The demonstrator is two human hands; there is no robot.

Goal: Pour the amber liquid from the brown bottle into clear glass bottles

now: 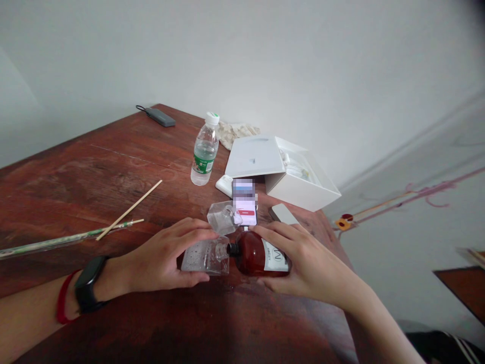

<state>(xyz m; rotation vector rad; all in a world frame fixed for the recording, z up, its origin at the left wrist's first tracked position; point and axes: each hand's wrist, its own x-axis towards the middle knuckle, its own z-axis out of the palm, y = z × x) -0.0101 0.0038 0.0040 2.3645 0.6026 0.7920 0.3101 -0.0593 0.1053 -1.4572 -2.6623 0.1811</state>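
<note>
Both of my hands work above the wooden table near its front. My left hand (170,255), with a black band on the wrist, is wrapped round a clear plastic container (202,258) dotted with droplets. My right hand (295,253) grips a reddish-brown bottle (252,255) with a white label, tilted onto its side. The bottle's black neck points left and meets the clear container's neck; whether anything flows between them I cannot tell. Just behind lies another clear plastic piece (222,218), close to a phone (245,202) with a lit screen.
A water bottle (205,149) with a green label stands upright on the table (94,182). Behind the phone are an open white box (303,184) and a white case (224,185). Chopsticks (131,208) lie left; a grey device (162,117) rests near the far edge.
</note>
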